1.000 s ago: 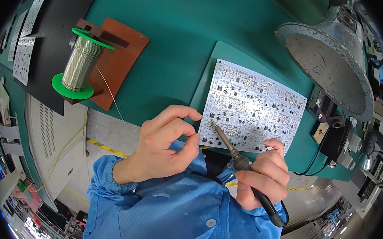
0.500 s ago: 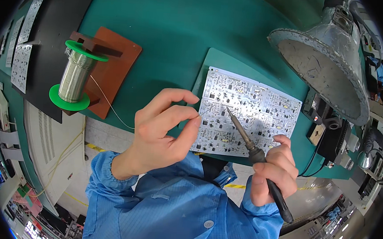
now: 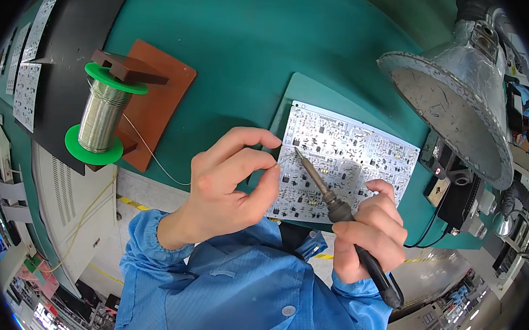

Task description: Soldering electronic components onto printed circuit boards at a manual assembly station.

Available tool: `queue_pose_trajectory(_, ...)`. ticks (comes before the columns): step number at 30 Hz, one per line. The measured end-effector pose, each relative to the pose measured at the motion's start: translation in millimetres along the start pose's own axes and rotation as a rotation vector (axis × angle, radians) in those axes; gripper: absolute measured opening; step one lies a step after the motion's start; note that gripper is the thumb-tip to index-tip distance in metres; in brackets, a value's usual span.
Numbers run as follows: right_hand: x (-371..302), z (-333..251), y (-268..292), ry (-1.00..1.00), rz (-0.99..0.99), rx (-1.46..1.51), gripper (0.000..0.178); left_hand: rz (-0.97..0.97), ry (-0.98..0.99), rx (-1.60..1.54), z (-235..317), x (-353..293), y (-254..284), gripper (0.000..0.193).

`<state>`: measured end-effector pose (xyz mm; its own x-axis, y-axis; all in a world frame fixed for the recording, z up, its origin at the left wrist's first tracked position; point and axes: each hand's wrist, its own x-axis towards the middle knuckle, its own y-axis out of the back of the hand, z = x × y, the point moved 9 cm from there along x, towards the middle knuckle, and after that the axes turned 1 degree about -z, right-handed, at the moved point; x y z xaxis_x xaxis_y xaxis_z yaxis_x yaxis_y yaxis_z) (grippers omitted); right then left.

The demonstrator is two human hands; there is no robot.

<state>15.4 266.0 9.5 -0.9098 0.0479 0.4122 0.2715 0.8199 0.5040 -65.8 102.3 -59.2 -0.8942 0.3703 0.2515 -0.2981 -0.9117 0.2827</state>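
My right hand point(image 3: 372, 234) is closed round the black handle of a soldering iron point(image 3: 321, 182). Its bare metal tip points up and left, over the left part of a white circuit board panel point(image 3: 364, 148) crowded with small parts. Solder wire point(image 3: 149, 147) runs from a spool with green flanges point(image 3: 101, 117) to my left hand point(image 3: 230, 178), passing out of sight behind the wrist. Thumb and forefinger are pinched at the board's left edge, close to the iron's tip; the wire's end is hard to make out there. The panel rests on a green board point(image 3: 285, 108).
The spool hangs on a brown stand point(image 3: 172, 79). A large metal fume hood point(image 3: 452, 111) overhangs the right side, above black equipment point(image 3: 462, 194) with a cable. Other circuit panels point(image 3: 29, 96) lie on a black mat point(image 3: 70, 47) at the left. The table's near edge runs before my body.
The iron's tip has moved left across the panel, nearer to my left fingertips. My right hand has shifted slightly left with it. The whole view has shifted a little.
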Motion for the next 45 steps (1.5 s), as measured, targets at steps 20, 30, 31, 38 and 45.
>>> queue_pose_trajectory(20,-56,21,74,-0.036,0.260,-0.076,0.021,0.057,0.034,0.008,-2,12,11,0.008)
queue_pose_trajectory(30,-124,97,129,-0.472,0.527,-0.500,0.039,0.032,0.171,-0.069,-10,24,6,0.008)
queue_pose_trajectory(31,-122,89,131,-0.483,0.549,-0.483,0.039,0.006,0.229,-0.106,-16,24,3,0.006)
queue_pose_trajectory(38,-55,17,73,-0.119,0.261,-0.219,0.021,-0.044,0.206,-0.041,-15,40,-3,0.006)
queue_pose_trajectory(45,9,5,12,-0.080,0.032,-0.085,0.018,-0.069,0.166,-0.050,-12,41,-7,0.007)
